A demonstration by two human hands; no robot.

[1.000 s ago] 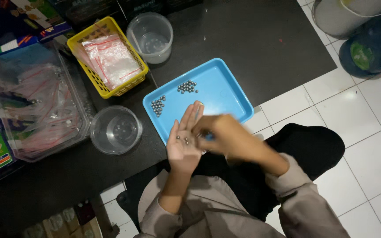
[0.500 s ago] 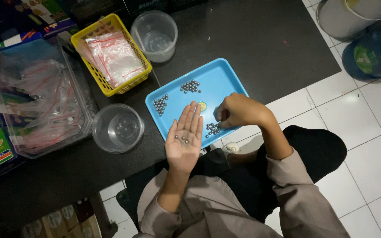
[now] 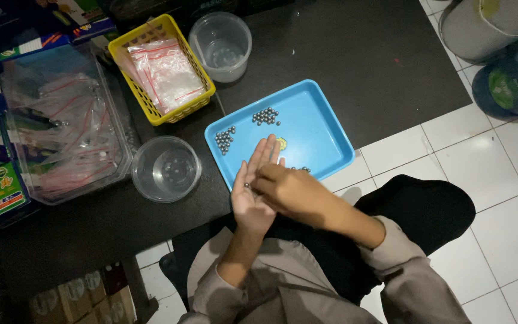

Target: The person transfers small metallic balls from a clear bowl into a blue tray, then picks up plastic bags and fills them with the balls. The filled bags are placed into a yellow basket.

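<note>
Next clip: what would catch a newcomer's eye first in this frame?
The bright blue tray at the table edge stands out, with small clusters of dark metal balls on it. Just in front, the left hand lies palm up with a few balls on it, and the right hand reaches across to the palm. At upper left sits a yellow basket of small clear bags.

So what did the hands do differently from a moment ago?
The right hand moved back from the blue tray onto the open left palm, where small beads lie. The left hand stayed flat and open; the tray, bead piles and tubs stayed put.
</note>
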